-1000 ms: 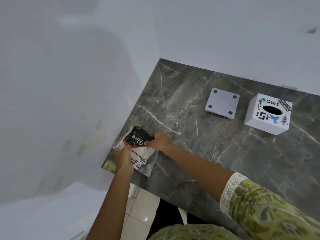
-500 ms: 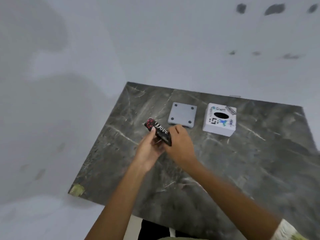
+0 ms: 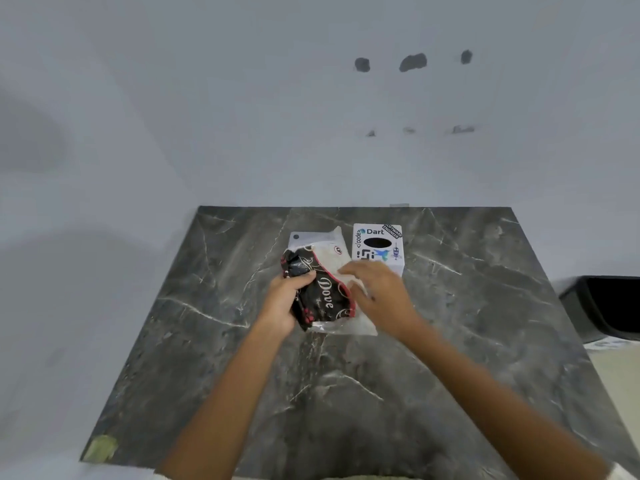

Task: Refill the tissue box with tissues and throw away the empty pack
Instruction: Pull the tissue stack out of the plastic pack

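Observation:
A black, red and white tissue pack (image 3: 323, 297) marked "Dove" is held over the middle of the dark marble table (image 3: 450, 341). My left hand (image 3: 284, 303) grips the pack's left end. My right hand (image 3: 377, 292) rests on its white right side, fingers spread over it. Just behind stands the white cube tissue box (image 3: 377, 249) with stickers and a dark oval slot on top. The box's flat grey base plate (image 3: 299, 239) lies to its left, mostly hidden by the pack.
A black bin (image 3: 609, 306) stands on the floor past the table's right edge. White walls close the back and left. A green patch (image 3: 100, 448) marks the table's near left corner.
Both hands carried the pack from the table's near left corner to the middle, in front of the box. The pack now lies flatter, label up, and the view has swung right.

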